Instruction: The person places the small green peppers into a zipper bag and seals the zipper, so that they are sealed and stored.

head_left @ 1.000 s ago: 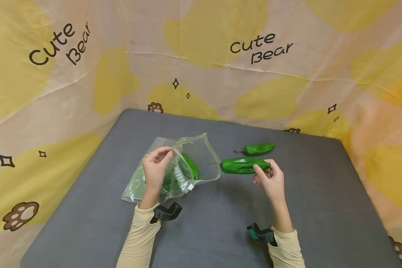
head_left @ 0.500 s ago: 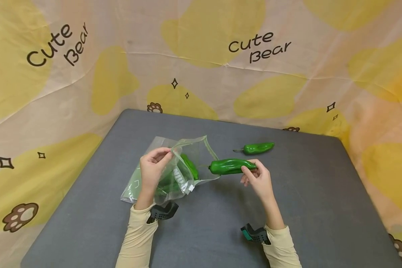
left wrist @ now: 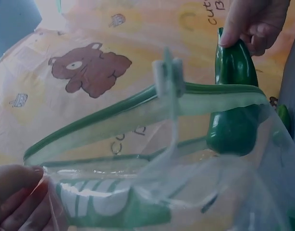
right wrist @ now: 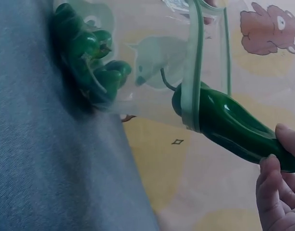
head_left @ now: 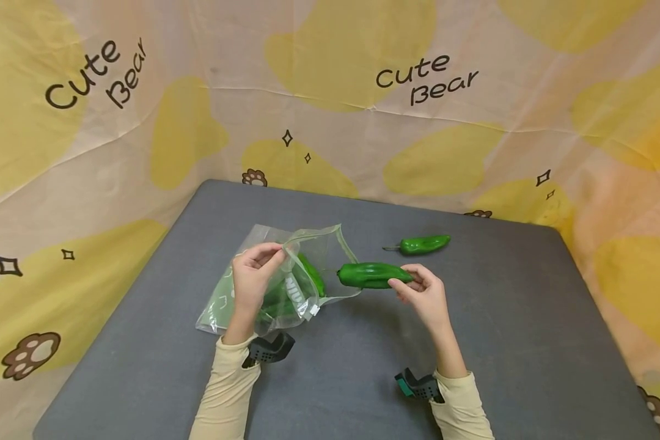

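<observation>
My left hand (head_left: 251, 281) pinches the rim of a clear zip bag (head_left: 220, 307) with green edging and print, keeping its mouth spread toward the right. Between the thumb and fingers of my right hand (head_left: 426, 298) is the pointed tip of a large green pepper (head_left: 370, 275), held roughly level. Its stem end is inside the bag's mouth, as the right wrist view shows, while the tip stays outside. Several green peppers (right wrist: 85, 45) lie at the bottom of the bag, partly veiled by the plastic. A white zip slider (head_left: 311, 311) sits on the near rim.
Another green pepper (head_left: 425, 245) lies on the grey table (head_left: 506, 342) behind the right hand. A cloth backdrop (head_left: 330, 73) with bear print surrounds the table's back and sides. Each wrist wears a dark camera mount (head_left: 271, 348).
My right hand has moved left, carrying the pepper from beside the bag's rim until its stem end is inside the mouth. The left hand's grip on the rim stays about the same.
</observation>
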A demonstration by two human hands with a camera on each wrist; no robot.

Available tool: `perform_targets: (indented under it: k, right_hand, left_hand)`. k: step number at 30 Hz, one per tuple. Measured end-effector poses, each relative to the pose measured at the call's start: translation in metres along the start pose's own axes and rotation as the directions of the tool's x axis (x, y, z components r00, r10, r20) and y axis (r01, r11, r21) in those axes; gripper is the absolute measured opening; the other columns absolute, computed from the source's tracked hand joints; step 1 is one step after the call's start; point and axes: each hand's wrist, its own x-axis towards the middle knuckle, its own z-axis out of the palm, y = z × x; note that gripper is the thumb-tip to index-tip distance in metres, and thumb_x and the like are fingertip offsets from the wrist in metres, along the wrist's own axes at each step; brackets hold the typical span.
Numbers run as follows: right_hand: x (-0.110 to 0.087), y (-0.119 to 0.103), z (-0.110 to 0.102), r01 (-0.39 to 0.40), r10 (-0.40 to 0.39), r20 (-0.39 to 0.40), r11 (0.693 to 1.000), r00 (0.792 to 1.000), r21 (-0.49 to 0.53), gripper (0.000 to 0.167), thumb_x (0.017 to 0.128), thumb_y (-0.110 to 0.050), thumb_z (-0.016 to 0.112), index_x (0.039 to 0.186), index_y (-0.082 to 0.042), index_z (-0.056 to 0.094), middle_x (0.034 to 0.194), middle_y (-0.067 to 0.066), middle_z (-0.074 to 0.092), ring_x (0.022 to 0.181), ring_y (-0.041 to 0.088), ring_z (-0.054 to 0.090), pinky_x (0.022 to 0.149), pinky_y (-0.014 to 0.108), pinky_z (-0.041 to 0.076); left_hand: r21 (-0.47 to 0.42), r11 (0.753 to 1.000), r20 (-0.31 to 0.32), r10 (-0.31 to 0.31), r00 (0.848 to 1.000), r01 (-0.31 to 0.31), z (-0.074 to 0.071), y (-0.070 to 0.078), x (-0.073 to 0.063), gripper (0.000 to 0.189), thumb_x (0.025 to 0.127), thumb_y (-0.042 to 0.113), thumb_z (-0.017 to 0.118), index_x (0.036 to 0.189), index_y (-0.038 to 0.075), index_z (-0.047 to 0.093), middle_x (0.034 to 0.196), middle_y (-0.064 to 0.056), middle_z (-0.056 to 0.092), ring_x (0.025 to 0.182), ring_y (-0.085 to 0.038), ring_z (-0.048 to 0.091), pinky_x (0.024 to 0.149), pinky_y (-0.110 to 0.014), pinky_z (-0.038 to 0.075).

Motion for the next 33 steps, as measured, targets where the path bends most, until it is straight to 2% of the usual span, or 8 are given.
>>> perform_targets:
  k: [3, 6, 9, 10, 14, 20, 27, 33]
  right_hand:
    - [0.003, 0.013, -0.002, 0.043, -0.044, 0.013, 0.997, 0.999, 0.071, 0.024, 0.076, -0.007, 0.072, 0.095, 0.003, 0.06, 0.068, 0.008, 0.06, 0.048, 0.014, 0.053, 0.042, 0.027, 0.046]
    - [0.003, 0.012, -0.002, 0.048, -0.049, 0.009, 0.996, 0.999, 0.077, 0.024, 0.074, -0.009, 0.073, 0.093, 0.0, 0.062, 0.067, 0.007, 0.06, 0.047, 0.014, 0.052, 0.042, 0.027, 0.045]
    - [0.003, 0.008, -0.001, 0.011, -0.011, 0.005, 0.998, 1.0, 0.065, 0.026, 0.073, -0.008, 0.074, 0.094, 0.002, 0.062, 0.066, 0.008, 0.06, 0.047, 0.015, 0.052, 0.043, 0.029, 0.045]
    - [0.002, -0.006, 0.002, -0.018, 0.018, -0.01, 0.999, 1.0, 0.027, 0.026, 0.073, -0.006, 0.074, 0.094, 0.003, 0.061, 0.065, 0.009, 0.059, 0.046, 0.016, 0.051, 0.042, 0.03, 0.045]
    - [0.004, -0.013, 0.006, -0.049, 0.049, -0.015, 0.998, 0.999, 0.035, 0.026, 0.074, 0.001, 0.071, 0.096, 0.008, 0.06, 0.062, 0.009, 0.058, 0.046, 0.017, 0.051, 0.044, 0.028, 0.046]
    - [0.006, -0.016, 0.011, -0.043, 0.043, 0.021, 0.999, 0.999, 0.021, 0.026, 0.076, 0.003, 0.068, 0.1, 0.009, 0.059, 0.066, 0.014, 0.058, 0.049, 0.02, 0.055, 0.048, 0.029, 0.049]
    - [0.006, -0.016, 0.012, -0.007, 0.007, 0.105, 1.0, 0.994, 0.001, 0.025, 0.078, 0.005, 0.066, 0.101, 0.01, 0.059, 0.073, 0.021, 0.06, 0.056, 0.026, 0.059, 0.053, 0.032, 0.053]
    - [0.005, -0.021, 0.016, 0.031, -0.027, 0.103, 0.999, 0.994, -0.035, 0.028, 0.074, 0.01, 0.067, 0.101, 0.01, 0.062, 0.083, 0.016, 0.063, 0.064, 0.016, 0.06, 0.056, 0.022, 0.051]
  left_hand:
    - [-0.011, 1.0, -0.012, 0.001, 1.0, -0.001, 0.002, 0.001, 0.0, 0.007, 0.075, -0.008, 0.066, 0.08, -0.003, 0.068, 0.076, -0.006, 0.066, 0.072, -0.012, 0.064, 0.065, -0.021, 0.052]
    - [0.0, 1.0, -0.024, -0.015, 1.0, 0.015, 0.004, 0.004, -0.001, 0.006, 0.075, -0.009, 0.066, 0.08, -0.007, 0.066, 0.076, -0.007, 0.066, 0.072, -0.012, 0.064, 0.065, -0.021, 0.052]
    - [0.002, 1.0, -0.025, -0.029, 0.999, 0.029, 0.005, 0.005, -0.002, 0.01, 0.074, -0.016, 0.062, 0.08, -0.009, 0.065, 0.075, -0.006, 0.066, 0.071, -0.012, 0.064, 0.066, -0.022, 0.052]
    - [0.0, 1.0, -0.023, -0.031, 0.999, 0.031, 0.006, 0.005, -0.002, 0.011, 0.074, -0.016, 0.062, 0.08, -0.008, 0.065, 0.075, -0.006, 0.066, 0.071, -0.012, 0.064, 0.066, -0.021, 0.052]
    - [0.001, 1.0, -0.004, -0.017, 1.0, 0.017, 0.007, 0.003, -0.003, 0.012, 0.074, -0.012, 0.065, 0.081, -0.002, 0.067, 0.076, -0.004, 0.066, 0.072, -0.013, 0.064, 0.065, -0.022, 0.052]
    - [-0.002, 1.0, -0.006, -0.002, 1.0, 0.002, 0.006, -0.001, -0.003, 0.007, 0.075, -0.004, 0.068, 0.081, 0.001, 0.068, 0.077, -0.005, 0.066, 0.072, -0.013, 0.064, 0.065, -0.022, 0.052]
    - [0.008, 0.999, -0.027, -0.051, 0.998, 0.052, 0.008, 0.004, -0.003, 0.017, 0.074, -0.017, 0.061, 0.079, -0.002, 0.067, 0.075, 0.0, 0.066, 0.071, -0.011, 0.064, 0.066, -0.021, 0.052]
    - [0.002, 0.998, -0.022, -0.057, 0.998, 0.057, 0.008, 0.004, -0.004, 0.013, 0.074, -0.018, 0.06, 0.08, -0.007, 0.065, 0.075, -0.001, 0.066, 0.071, -0.012, 0.064, 0.066, -0.022, 0.052]
